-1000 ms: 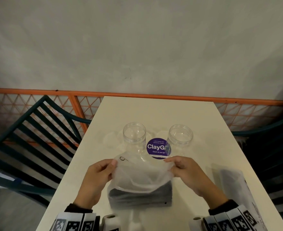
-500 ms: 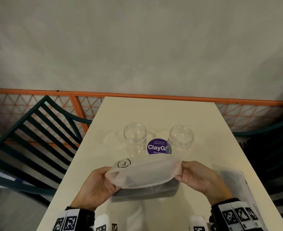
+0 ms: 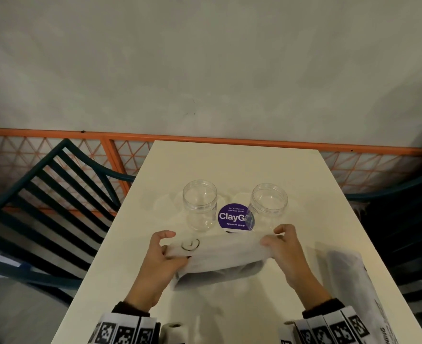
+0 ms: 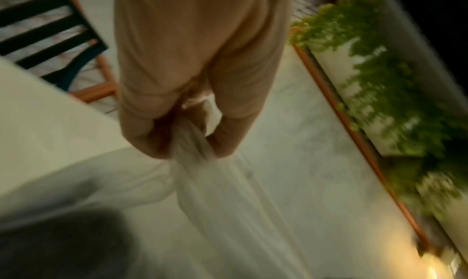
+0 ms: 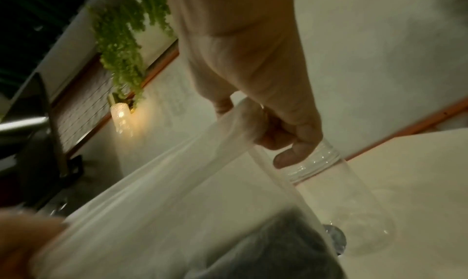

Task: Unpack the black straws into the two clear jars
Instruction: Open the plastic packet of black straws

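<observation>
A translucent plastic bag [image 3: 219,256] holding a dark bundle of black straws [image 3: 229,271] lies on the cream table [image 3: 229,165] in front of me. My left hand [image 3: 166,254] pinches the bag's left end [image 4: 195,159]. My right hand [image 3: 279,243] pinches its right end [image 5: 243,127]. The bag's top is stretched taut between them. Two clear, empty jars stand upright just behind: the left jar [image 3: 200,204] and the right jar [image 3: 269,204], whose rim [image 5: 314,163] shows behind my right fingers.
A purple round ClayGo sticker [image 3: 233,217] lies between the jars. Another plastic packet [image 3: 353,289] lies at the table's right edge. Dark slatted chairs [image 3: 43,207] flank the table. An orange rail [image 3: 205,139] and a wall stand behind.
My hands have drawn apart, pulling the bag's mouth from a loose open pouch into a flat, taut band. The bag and straws shifted slightly to the right.
</observation>
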A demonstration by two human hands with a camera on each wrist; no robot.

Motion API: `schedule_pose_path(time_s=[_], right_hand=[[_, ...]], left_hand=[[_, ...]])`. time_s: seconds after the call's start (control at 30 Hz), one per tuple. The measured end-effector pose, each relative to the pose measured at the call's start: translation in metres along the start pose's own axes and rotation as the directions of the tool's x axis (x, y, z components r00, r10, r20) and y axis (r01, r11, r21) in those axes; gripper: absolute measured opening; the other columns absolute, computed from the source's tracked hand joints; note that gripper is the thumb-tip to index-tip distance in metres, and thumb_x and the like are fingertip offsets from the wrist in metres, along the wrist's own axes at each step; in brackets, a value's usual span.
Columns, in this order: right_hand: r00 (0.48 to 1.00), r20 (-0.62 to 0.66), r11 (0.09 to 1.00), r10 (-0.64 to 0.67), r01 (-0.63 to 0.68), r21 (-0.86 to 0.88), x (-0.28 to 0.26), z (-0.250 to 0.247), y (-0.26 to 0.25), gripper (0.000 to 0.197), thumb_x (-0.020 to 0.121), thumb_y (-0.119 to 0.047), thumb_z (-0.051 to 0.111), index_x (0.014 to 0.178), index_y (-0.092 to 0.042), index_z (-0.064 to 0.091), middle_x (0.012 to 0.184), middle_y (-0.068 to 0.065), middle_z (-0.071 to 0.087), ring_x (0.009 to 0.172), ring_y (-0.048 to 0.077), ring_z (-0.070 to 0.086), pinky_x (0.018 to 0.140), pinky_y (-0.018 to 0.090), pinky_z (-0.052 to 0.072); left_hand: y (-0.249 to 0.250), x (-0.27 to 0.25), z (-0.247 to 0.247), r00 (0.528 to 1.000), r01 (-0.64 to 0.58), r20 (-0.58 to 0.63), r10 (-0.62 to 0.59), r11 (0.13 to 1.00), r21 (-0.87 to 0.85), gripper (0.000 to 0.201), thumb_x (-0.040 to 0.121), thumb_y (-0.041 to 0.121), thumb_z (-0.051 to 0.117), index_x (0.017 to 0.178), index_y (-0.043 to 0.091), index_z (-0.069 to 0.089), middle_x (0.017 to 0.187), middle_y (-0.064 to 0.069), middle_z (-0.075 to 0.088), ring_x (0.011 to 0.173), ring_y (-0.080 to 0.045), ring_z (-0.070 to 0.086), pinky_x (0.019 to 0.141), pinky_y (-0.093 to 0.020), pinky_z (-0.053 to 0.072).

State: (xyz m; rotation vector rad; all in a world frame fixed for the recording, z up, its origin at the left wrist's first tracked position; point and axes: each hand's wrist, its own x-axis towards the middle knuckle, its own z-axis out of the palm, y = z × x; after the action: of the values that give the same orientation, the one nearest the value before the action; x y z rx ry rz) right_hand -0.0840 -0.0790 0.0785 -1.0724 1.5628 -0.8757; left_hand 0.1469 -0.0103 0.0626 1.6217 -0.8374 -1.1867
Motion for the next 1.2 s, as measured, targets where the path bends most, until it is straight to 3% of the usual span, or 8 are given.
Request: schedule_pose_path(time_s=[0.13, 0.33, 0.47, 0.57, 0.8, 0.97, 1.07, 1.2], right_hand=[[0.984, -0.13, 0.993, -0.119, 0.118, -0.016, 0.007, -0.013, 0.004, 0.029, 0.083, -0.007, 0.058, 0.103, -0.013, 0.038, 0.075, 0.005, 0.049, 0.068, 0.019, 0.049, 0.061, 0.03, 0.041], [0.987, -0.081, 0.97, -0.141, 0.122, -0.21, 0.01, -0.021, 0.009, 0.008, 0.082, -0.011, 0.066, 0.076, -0.013, 0.061, 0.076, 0.004, 0.062, 0.067, 0.022, 0.057, 0.061, 0.027, 0.047], [0.995, 0.094, 0.999, -0.022, 0.018, 0.035, 0.007, -0.015, 0.009, 0.013, 0.085, -0.004, 0.06, 0.076, -0.007, 0.068, 0.079, 0.011, 0.068, 0.071, 0.021, 0.062, 0.065, 0.029, 0.054], [0.952, 0.288, 0.964, 0.105, -0.168, 0.205, 0.002, -0.008, 0.009, 0.014, 0.09, -0.002, 0.052, 0.09, 0.0, 0.066, 0.082, 0.013, 0.069, 0.069, 0.019, 0.067, 0.056, 0.023, 0.055], [0.812, 0.518, 0.623, 0.268, -0.556, 0.55, 0.009, -0.021, 0.008, 0.024, 0.09, 0.006, 0.036, 0.103, 0.0, 0.054, 0.078, 0.017, 0.074, 0.066, 0.027, 0.072, 0.055, 0.04, 0.06], [0.798, 0.52, 0.587, 0.306, -0.588, 0.557, 0.01, -0.024, 0.012, 0.027, 0.066, 0.008, 0.046, 0.09, 0.004, 0.057, 0.084, 0.017, 0.067, 0.077, 0.032, 0.066, 0.066, 0.04, 0.058], [0.86, 0.434, 0.68, 0.269, -0.489, 0.546, 0.008, -0.021, 0.014, 0.017, 0.072, 0.003, 0.039, 0.071, -0.005, 0.054, 0.075, 0.009, 0.061, 0.068, 0.022, 0.058, 0.056, 0.031, 0.051], [0.936, 0.341, 0.949, 0.087, -0.183, 0.259, 0.002, -0.018, 0.018, 0.009, 0.081, -0.007, 0.059, 0.089, -0.011, 0.055, 0.093, 0.008, 0.061, 0.084, 0.02, 0.059, 0.065, 0.029, 0.051]], left_hand=[[-0.003, -0.005, 0.0, 0.983, -0.131, -0.062, 0.171, 0.903, 0.409, 0.04, 0.073, -0.002, 0.059, 0.102, 0.018, 0.042, 0.076, -0.007, 0.044, 0.062, -0.017, 0.045, 0.055, -0.021, 0.038], [-0.007, 0.001, -0.007, 0.955, -0.127, -0.176, 0.239, 0.864, 0.487, 0.014, 0.075, 0.014, 0.07, 0.079, 0.012, 0.057, 0.079, -0.002, 0.061, 0.069, -0.017, 0.056, 0.059, -0.019, 0.043], [-0.004, 0.003, -0.006, 0.988, -0.132, -0.042, 0.147, 0.96, 0.246, 0.011, 0.083, 0.017, 0.065, 0.075, 0.013, 0.073, 0.077, -0.011, 0.073, 0.076, -0.028, 0.068, 0.076, -0.04, 0.057], [-0.003, 0.001, -0.003, 0.996, -0.001, 0.086, 0.006, 0.998, -0.055, 0.02, 0.089, 0.013, 0.054, 0.087, 0.003, 0.071, 0.083, -0.022, 0.071, 0.079, -0.03, 0.06, 0.074, -0.035, 0.056], [-0.011, 0.007, -0.019, 0.925, 0.342, 0.31, -0.217, 0.83, -0.44, 0.032, 0.08, 0.011, 0.062, 0.11, 0.004, 0.052, 0.085, -0.009, 0.069, 0.071, -0.018, 0.066, 0.061, -0.025, 0.058], [-0.01, 0.01, -0.026, 0.878, 0.422, 0.44, -0.186, 0.735, -0.531, 0.037, 0.056, 0.012, 0.079, 0.082, 0.006, 0.053, 0.085, -0.011, 0.061, 0.068, -0.02, 0.063, 0.06, -0.029, 0.057], [-0.002, 0.004, -0.013, 0.933, 0.303, 0.325, -0.153, 0.819, -0.487, 0.011, 0.076, 0.009, 0.057, 0.084, 0.007, 0.049, 0.081, -0.008, 0.062, 0.069, -0.018, 0.061, 0.059, -0.03, 0.056], [-0.006, 0.002, -0.006, 0.983, 0.137, 0.156, -0.101, 0.961, -0.24, 0.052, 0.069, 0.012, 0.073, 0.112, 0.019, 0.044, 0.096, -0.01, 0.056, 0.082, -0.019, 0.057, 0.071, -0.027, 0.049]])
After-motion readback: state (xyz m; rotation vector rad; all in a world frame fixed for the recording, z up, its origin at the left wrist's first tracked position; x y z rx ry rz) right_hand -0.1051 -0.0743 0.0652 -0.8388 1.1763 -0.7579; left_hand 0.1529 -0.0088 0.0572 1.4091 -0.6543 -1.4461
